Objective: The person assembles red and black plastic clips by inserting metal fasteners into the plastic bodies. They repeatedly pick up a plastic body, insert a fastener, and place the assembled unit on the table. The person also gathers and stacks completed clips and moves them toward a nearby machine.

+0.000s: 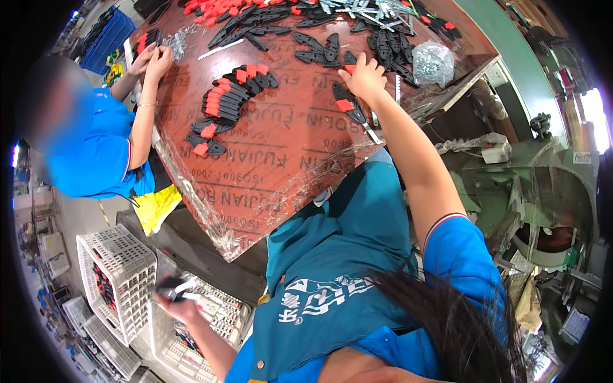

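Down at the lower left, my left hand (181, 307) is closed round a black handle (171, 290) with pale strips sticking out; motion blurs both. It is over a white plastic crate (167, 345) holding black and red parts. My right hand (366, 78) reaches to the tabletop with its fingers apart, the tips at a small red piece (350, 59) among black parts. Just below that hand lies a black handle half (348, 105) with a red insert and a metal blade. Left of it, black handle pieces with red inserts (223, 99) form a curved row.
Loose black handle halves (313, 48), red pieces (217, 7) and metal strips (377, 13) heap along the far side of the reddish table (255, 172). A clear bag (434, 64) sits near its right edge. A co-worker (96, 140) works at left; green machinery (485, 185) stands right.
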`<state>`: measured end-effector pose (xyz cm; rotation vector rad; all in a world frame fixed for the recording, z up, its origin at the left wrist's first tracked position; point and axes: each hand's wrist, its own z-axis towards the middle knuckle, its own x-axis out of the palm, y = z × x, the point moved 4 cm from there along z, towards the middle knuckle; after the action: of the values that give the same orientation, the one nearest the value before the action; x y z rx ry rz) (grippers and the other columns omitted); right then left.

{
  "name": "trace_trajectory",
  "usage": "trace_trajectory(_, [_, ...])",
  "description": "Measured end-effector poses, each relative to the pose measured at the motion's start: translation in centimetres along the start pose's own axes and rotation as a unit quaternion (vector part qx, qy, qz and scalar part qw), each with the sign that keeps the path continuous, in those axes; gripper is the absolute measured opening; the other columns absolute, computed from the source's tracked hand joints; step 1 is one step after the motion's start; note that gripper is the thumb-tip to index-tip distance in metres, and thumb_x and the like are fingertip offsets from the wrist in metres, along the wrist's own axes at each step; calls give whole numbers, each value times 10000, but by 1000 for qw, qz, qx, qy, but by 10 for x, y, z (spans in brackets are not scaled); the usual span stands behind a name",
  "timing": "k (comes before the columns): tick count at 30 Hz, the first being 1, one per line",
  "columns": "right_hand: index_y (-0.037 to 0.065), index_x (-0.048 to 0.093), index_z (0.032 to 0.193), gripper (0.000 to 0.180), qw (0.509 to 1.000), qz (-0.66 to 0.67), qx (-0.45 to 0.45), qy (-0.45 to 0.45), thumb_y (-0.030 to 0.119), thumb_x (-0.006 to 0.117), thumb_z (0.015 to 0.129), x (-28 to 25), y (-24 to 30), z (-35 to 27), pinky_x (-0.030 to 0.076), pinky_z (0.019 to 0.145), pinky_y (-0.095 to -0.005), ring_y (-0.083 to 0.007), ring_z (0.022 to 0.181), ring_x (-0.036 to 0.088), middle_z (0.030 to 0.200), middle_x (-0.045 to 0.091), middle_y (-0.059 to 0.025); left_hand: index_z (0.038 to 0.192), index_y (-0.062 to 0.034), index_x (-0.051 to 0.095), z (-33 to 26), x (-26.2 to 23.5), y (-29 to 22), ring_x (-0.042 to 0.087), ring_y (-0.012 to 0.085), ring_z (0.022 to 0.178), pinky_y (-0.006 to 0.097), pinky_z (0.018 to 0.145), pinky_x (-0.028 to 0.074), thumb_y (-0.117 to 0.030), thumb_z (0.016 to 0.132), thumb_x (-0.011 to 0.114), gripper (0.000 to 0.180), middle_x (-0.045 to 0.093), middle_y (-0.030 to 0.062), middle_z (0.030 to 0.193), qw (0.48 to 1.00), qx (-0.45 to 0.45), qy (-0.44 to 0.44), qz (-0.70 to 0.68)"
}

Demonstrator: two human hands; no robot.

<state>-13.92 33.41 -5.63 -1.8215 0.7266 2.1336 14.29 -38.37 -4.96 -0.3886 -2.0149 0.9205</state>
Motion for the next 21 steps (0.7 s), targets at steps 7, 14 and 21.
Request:
trace_trajectory(7, [-71,518,1119,606,989,134,-36,48,357,773,774,18,-21,20,485,936,-474,-437,1095,583,1134,617,-264,1229,-20,613,-95,-260,-161,601,341,1151,563,923,525,-313,929,573,421,620,164,1269,854,217,-471,-48])
trace_trajectory(14, [-55,498,1163,637,995,-32,-92,-20,314,779,727,20,-35,-2,456,950,-445,-394,1018,589,1072,612,-234,1405,-37,451,-16,-200,-67,494,356,1286,535,1063,433,-305,882,663,624,489,195,1408,872,53,-463,150])
trace_trajectory(21, [-26,512,1188,571,970,76,-200,116,272,732,754,-15,-6,-43,495,909,-493,-459,1027,613,1074,639,-269,1470,10,310,3,21,-72,388,339,1307,505,1062,379,-272,832,772,837,264,232,1484,747,307,-280,519])
